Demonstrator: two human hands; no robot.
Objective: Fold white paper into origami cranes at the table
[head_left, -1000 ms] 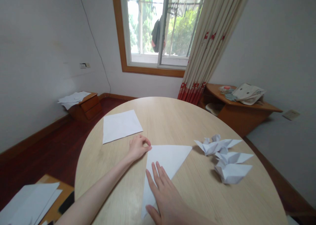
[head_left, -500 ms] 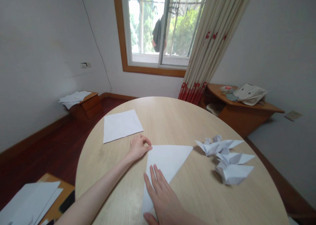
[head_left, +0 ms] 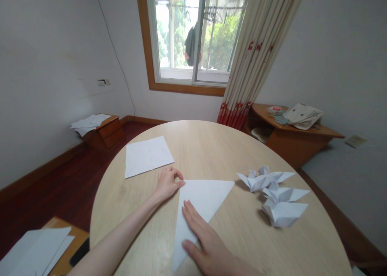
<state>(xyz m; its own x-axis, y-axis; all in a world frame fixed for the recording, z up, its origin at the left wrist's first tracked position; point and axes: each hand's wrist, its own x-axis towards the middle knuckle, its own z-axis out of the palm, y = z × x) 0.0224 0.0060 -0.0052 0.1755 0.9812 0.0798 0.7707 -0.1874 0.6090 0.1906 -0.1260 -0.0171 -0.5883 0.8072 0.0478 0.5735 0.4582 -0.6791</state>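
Left hand (head_left: 167, 184) pinched the folded paper (head_left: 205, 193) at one corner; right hand (head_left: 206, 237) lay flat on it; loose pinch could've skewed it

Plain white paper triangle (head_left: 205, 195), pale wood-grained table (head_left: 217, 151), cream curtain (head_left: 256, 58) with red motifs, dark red floor (head_left: 45, 191)

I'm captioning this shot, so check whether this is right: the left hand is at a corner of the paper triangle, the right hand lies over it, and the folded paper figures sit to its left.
Wrong side: the head view shows the folded paper figures right of the paper triangle. The left hand is at its corner and the right hand lies over it.
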